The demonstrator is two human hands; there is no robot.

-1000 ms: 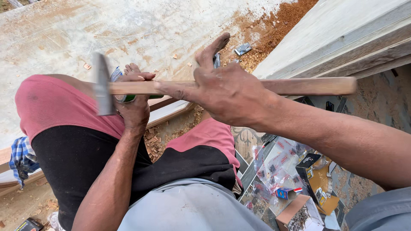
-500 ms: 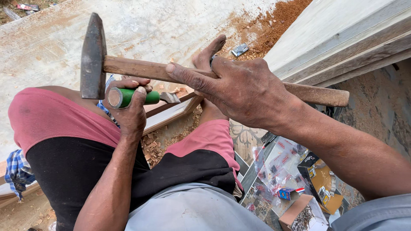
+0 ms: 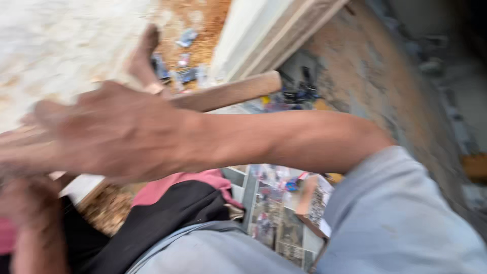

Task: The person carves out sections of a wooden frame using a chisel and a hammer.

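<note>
Blurrily, right hand [image 3: 116,134] wrapped tight round wooden hammer handle [image 3: 231,91] for a firm swinging grip; left hand [image 3: 28,203] beneath handle, grip untellable

Bright, even daylight, perhaps from overhead; shadows are soft. Heavy motion blur smears the whole view, worst on the right hand [image 3: 109,134] and the pale ground [image 3: 61,45] washes out.

Swung down and leftward: right hand [image 3: 109,134] now blurred at left centre, hammer handle [image 3: 228,91] tilted up to the right, head gone out of frame. Left hand [image 3: 25,203] dropped to lower left; green-handled tool no longer visible.
</note>
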